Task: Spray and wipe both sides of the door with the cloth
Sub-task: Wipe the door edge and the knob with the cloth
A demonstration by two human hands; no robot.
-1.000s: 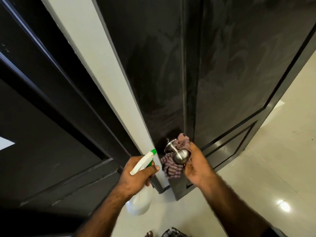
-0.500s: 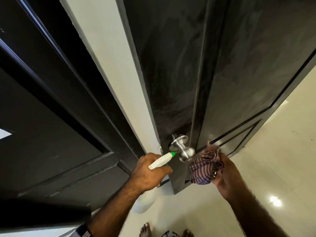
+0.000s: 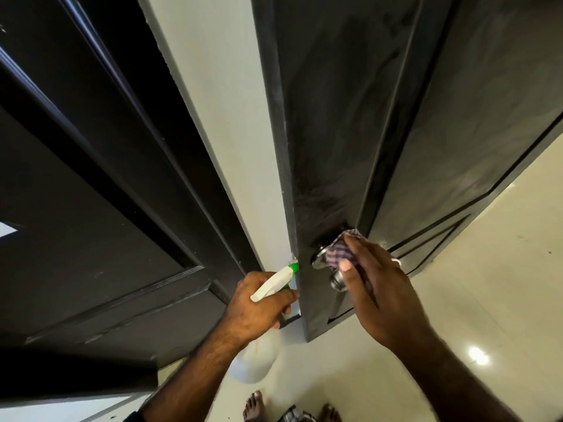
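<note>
My right hand (image 3: pixel 385 287) lay over the door knob (image 3: pixel 332 271) with the striped cloth (image 3: pixel 342 249) pressed beneath it, fingers stretched forward along the cloth and the thumb laid beside the knob's round end; the cloth was bunched against the knob's neck and plate, one corner poking up past my fingertips onto the dark door (image 3: pixel 350 117). My left hand (image 3: pixel 259 309) was curled round the neck of the white spray bottle (image 3: pixel 275 283), whose green nozzle sat just beside the door's edge, level with the knob; the bottle's pale body hung below my fist, partly hidden by the wrist. Whether a finger rested on the trigger I could not tell. The door stood ajar in front of me, its panelled face streaked and smeared in places, its narrow edge turned toward my left hand. Left of that edge ran a pale strip of wall (image 3: pixel 219 117), and beyond it a dark door frame (image 3: pixel 91 178). Below, on the glossy cream floor (image 3: pixel 487 269), my bare feet (image 3: pixel 254 405) showed at the bottom of the view.
</note>
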